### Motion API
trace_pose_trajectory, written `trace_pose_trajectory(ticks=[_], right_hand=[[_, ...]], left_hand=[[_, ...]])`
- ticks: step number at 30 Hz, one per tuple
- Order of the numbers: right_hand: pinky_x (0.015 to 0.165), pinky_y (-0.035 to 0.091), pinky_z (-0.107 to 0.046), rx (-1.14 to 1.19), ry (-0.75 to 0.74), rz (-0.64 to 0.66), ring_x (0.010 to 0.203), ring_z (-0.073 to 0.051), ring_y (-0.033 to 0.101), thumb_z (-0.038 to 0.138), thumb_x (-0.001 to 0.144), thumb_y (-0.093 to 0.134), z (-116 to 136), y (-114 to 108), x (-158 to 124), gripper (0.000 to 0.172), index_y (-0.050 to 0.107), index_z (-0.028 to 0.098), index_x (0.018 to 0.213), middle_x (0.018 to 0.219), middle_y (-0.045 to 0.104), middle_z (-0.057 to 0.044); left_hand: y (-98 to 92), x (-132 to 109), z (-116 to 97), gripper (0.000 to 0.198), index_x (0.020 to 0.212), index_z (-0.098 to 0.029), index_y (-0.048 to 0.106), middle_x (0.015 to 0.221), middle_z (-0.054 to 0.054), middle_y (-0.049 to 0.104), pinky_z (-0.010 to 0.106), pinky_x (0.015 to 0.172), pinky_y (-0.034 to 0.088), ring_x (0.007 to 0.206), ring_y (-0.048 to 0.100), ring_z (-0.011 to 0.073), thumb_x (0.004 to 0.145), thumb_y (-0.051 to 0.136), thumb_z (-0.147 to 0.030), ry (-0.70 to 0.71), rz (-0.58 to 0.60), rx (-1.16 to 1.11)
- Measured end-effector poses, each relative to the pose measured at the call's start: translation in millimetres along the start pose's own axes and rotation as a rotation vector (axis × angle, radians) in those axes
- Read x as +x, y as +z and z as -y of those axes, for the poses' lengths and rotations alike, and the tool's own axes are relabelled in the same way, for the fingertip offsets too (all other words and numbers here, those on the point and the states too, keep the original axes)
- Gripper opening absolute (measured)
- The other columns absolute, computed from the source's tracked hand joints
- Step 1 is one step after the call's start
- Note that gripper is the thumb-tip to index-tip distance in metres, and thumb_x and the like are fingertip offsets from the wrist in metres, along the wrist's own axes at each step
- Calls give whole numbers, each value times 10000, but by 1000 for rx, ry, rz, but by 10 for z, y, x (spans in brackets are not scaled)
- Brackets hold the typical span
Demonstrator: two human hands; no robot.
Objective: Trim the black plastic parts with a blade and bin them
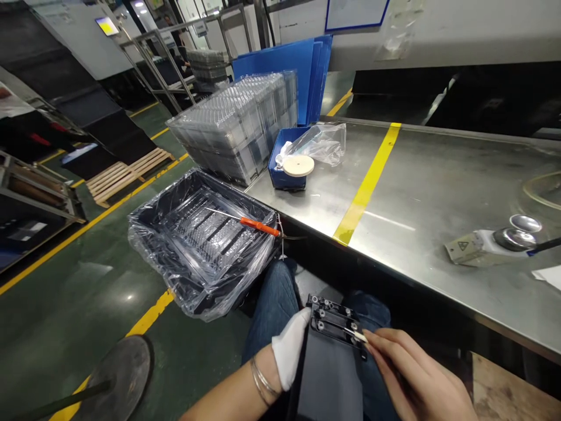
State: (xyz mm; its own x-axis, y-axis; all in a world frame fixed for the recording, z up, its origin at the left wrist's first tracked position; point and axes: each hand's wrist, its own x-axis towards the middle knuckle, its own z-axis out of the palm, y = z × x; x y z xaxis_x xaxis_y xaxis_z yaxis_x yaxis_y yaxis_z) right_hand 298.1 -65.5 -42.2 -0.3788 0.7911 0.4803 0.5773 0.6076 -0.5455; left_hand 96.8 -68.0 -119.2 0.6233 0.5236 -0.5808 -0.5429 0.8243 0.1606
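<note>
A flat black plastic part (328,368) lies on the person's lap, on the blue jeans (276,292). Its long side runs away from the body, toward the shiny steel table (438,193). At the far end of the part is a thick black strip with small round holes (333,318). This strip goes across from left to right and dips a little on the right.

The left hand (287,351) wears a white cloth glove. It grips the left edge of the part, close to the strip, with the fingers curled tight around it. Silver bangles (263,380) sit on that wrist.

The right hand (412,377) is bare. Its fingers are pinched close together on a thin pale pointed tool (357,335). The tool points left, and its tip touches the right end of the strip. So the strip lies to the left of the right fingers and a bit farther from the body. Both hands are on the part, one on each side.

Off to the left, past the knees, sits a black tray wrapped in a clear plastic bag (197,245). A screwdriver with an orange handle (258,225) lies on top of it.
</note>
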Motion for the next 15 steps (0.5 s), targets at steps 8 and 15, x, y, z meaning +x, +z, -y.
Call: trace_pose_trajectory(ticks=[8, 15], right_hand=[[641, 596, -165, -41, -38, -52, 701, -135, 747, 242, 1035, 489, -21, 22, 7, 194, 678, 202, 1029, 879, 746, -55], [744, 602, -164, -9, -176, -37, 768, -126, 758, 194, 1016, 509, -50, -46, 10, 209, 718, 194, 1027, 889, 777, -40]], left_hand=[[498, -218, -164, 347, 739, -183, 664, 780, 91, 740, 299, 913, 447, 1026, 668, 280, 762, 665, -530, 29, 90, 110], [196, 26, -66, 426, 842, -135, 699, 849, 137, 739, 326, 910, 434, 993, 670, 301, 833, 557, -537, -63, 163, 83]])
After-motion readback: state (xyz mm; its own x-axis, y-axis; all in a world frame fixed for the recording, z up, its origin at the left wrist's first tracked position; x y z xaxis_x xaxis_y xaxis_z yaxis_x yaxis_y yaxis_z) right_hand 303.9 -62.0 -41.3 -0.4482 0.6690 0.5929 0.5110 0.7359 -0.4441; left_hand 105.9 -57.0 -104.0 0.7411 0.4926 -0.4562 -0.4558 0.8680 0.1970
